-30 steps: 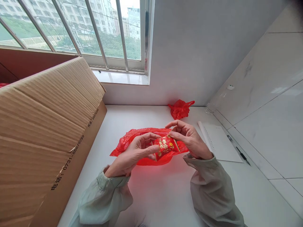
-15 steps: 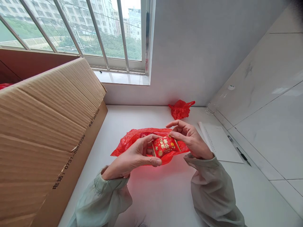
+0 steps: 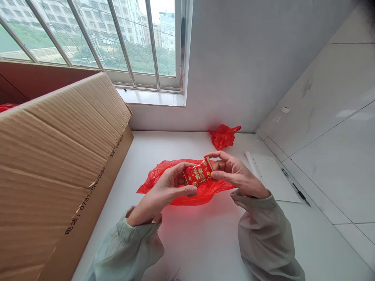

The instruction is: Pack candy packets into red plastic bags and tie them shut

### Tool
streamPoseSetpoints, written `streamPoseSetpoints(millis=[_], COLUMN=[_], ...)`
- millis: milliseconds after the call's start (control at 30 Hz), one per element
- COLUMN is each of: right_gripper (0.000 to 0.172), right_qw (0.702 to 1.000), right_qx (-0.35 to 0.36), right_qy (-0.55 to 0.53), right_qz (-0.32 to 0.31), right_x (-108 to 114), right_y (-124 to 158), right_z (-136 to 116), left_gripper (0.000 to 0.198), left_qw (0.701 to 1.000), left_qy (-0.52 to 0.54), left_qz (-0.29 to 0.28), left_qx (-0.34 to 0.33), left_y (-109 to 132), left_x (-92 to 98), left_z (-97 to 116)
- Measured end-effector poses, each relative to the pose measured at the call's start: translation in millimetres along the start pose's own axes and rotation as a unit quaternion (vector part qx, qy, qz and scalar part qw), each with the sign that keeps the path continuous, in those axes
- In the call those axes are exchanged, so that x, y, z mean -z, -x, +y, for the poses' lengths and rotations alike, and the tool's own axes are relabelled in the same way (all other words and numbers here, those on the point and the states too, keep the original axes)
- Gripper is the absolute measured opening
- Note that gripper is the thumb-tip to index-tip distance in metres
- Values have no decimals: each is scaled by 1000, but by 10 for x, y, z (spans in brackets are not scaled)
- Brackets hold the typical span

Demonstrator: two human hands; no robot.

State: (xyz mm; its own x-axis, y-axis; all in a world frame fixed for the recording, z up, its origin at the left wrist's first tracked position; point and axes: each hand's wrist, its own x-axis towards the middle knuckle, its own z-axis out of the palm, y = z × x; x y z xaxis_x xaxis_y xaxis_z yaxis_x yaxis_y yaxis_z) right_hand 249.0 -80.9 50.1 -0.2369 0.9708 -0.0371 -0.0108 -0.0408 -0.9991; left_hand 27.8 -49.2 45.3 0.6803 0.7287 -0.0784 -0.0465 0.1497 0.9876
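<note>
A small red packet (image 3: 198, 174) with gold lettering and gold edges is held up between both hands, its printed face toward me. My left hand (image 3: 172, 182) grips its left end, thumb below and fingers behind. On the right end, my right hand (image 3: 231, 171) pinches it, with the thumb in front and the index finger at the top corner. Beneath the packet a red plastic bag (image 3: 158, 177) lies spread on the white table (image 3: 199, 242). Parts of the bag are hidden by the hands.
A large cardboard box (image 3: 58, 156) stands at the left. Near the wall sits a crumpled red bag (image 3: 224, 136). At the right lie a notebook (image 3: 275, 177) and a black pen (image 3: 301, 194), with a clear bottle (image 3: 266, 130) in the back corner.
The packet has shifted slightly left and up and is tilted, its right end raised. My right hand has changed its hold from the packet's top edge to its right end.
</note>
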Motion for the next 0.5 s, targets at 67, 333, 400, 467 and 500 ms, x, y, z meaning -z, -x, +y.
streamPoseSetpoints(millis=[67, 333, 400, 467, 500], right_gripper=[44, 49, 50, 48, 47], right_qw=[1000, 999, 998, 998, 998], right_qx=[3, -2, 6, 15, 19], right_qy=[7, 49, 54, 57, 59], right_qz=[5, 19, 24, 29, 30], right_x=[8, 0, 9, 19, 23], right_y=[11, 75, 69, 49, 36], right_z=[-7, -91, -71, -35, -17], left_gripper=[38, 40, 39, 33, 29], left_qw=[1000, 998, 999, 1000, 1000], left_qy=[1, 45, 39, 19, 6], left_qz=[-9, -34, -25, -9, -4], left_qx=[-4, 14, 10, 4, 0], left_y=[-5, 10, 17, 24, 26], left_x=[10, 19, 18, 23, 26], left_z=[-6, -17, -6, 10, 19])
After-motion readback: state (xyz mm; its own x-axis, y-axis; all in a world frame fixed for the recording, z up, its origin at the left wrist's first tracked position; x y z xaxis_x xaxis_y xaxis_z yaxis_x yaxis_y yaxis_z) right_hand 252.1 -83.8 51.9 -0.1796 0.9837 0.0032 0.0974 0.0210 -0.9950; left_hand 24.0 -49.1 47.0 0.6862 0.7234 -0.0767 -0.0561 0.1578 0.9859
